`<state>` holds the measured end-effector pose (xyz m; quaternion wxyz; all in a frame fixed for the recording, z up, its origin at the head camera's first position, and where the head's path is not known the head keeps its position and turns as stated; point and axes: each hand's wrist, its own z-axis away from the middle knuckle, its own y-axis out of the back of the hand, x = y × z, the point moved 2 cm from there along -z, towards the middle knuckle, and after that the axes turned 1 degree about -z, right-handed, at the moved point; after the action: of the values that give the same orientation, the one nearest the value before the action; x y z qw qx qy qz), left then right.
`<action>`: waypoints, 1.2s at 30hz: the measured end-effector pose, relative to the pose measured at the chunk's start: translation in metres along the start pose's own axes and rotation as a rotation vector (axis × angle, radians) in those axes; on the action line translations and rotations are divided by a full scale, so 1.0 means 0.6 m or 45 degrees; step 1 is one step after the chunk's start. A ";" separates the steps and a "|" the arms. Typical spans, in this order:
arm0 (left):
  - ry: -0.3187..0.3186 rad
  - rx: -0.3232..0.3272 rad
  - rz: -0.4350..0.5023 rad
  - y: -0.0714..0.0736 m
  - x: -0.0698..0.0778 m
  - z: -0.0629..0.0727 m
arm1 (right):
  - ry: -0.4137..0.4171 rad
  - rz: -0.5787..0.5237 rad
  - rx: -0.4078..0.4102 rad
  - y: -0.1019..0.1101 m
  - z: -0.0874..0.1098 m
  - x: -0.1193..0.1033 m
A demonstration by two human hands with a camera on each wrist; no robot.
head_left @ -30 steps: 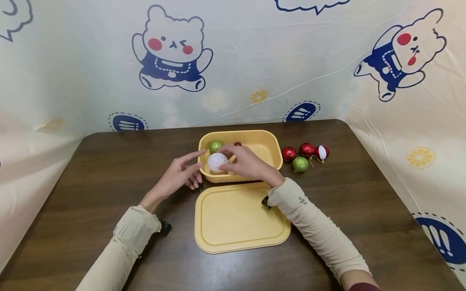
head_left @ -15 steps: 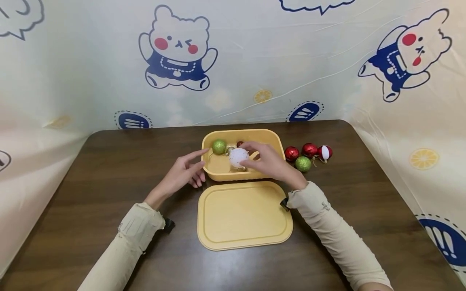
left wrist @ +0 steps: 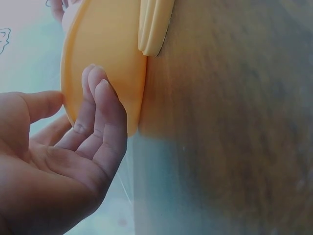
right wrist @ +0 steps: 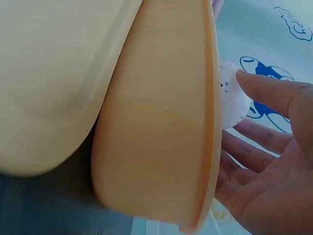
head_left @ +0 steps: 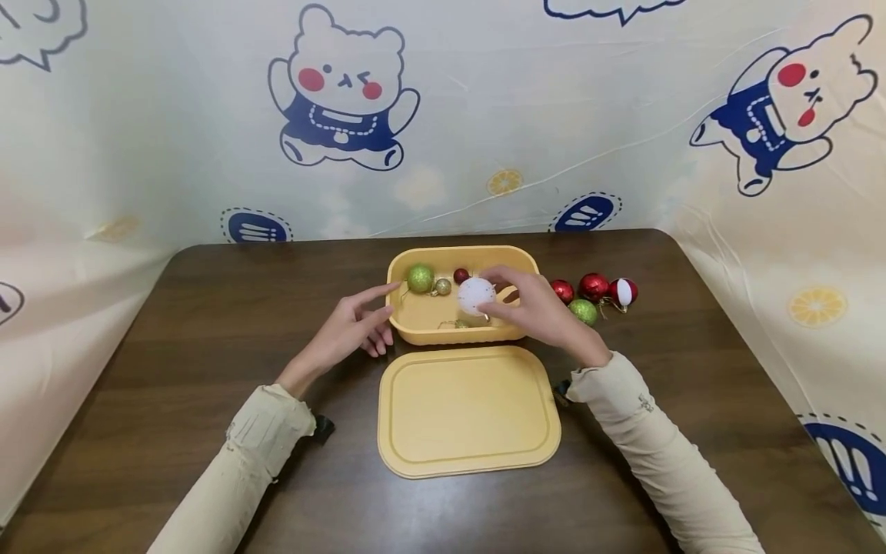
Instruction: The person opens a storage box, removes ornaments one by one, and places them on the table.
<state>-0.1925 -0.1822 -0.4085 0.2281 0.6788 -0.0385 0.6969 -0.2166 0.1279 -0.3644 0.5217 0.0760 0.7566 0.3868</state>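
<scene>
In the head view my right hand [head_left: 547, 308] pinches a white speckled Christmas ball [head_left: 476, 295] between thumb and fingers, over the right half of a yellow box [head_left: 415, 335]. The right wrist view shows the thumb [right wrist: 264, 90] on the ball, just past the box rim. At the box's left end rests my left hand [head_left: 346, 327], thumb and index finger right at the rim, the other fingers loosely bent outside the wall. Inside the box lie a green glitter ball [head_left: 420, 278], a small gold ball [head_left: 442, 286] and a small dark red ball [head_left: 461, 275].
A flat yellow lid [head_left: 471, 412] lies on the brown table [head_left: 208, 331] in front of the box. Right of the box sit red balls [head_left: 593, 286], a green ball [head_left: 584, 312] and a red-and-white ball [head_left: 624, 292]. A printed cloth [head_left: 443, 115] hangs behind.
My right hand has carried the white ball from the left side of the box to its right half, uncovering the small balls. The left hand has stayed at the rim.
</scene>
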 end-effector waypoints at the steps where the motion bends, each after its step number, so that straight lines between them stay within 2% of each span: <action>1: 0.003 0.001 0.000 -0.001 0.000 0.000 | -0.008 0.006 0.006 0.002 0.004 0.002; 10: -0.006 0.000 -0.009 0.003 -0.001 0.003 | -0.083 -0.002 0.048 0.027 0.031 0.024; 22: 0.003 0.006 -0.008 0.000 0.003 0.001 | -0.066 -0.010 0.092 0.049 0.050 0.028; 30: -0.001 -0.002 -0.023 -0.001 0.002 -0.002 | -0.104 0.033 0.105 0.067 0.066 0.031; 36: 0.000 0.009 -0.019 0.001 0.000 0.000 | -0.091 0.046 0.164 0.081 0.078 0.033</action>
<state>-0.1925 -0.1825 -0.4082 0.2308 0.6799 -0.0309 0.6954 -0.1996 0.1953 -0.3543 0.5353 0.1369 0.7593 0.3437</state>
